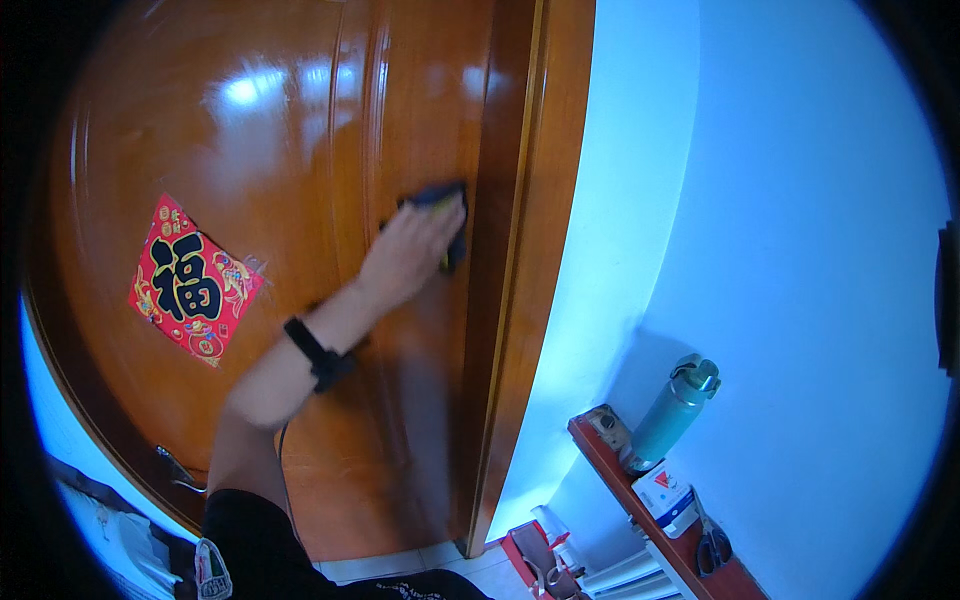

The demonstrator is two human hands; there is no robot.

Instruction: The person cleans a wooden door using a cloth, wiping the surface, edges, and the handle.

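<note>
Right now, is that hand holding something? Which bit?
The left hand holds a dark cloth against the door, seemingly by its middle; blur hides the exact grip.

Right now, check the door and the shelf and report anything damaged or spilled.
Nothing spilled or plainly damaged stands out on the door or the shelf. Slightly odd: the red diamond-shaped decoration on the door has a pale bit at its right corner, perhaps loose tape or wear.

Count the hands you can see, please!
1: the left hand, holding a dark cloth against the brown wooden door. The right hand isn't in view, so it may be hidden.
</note>
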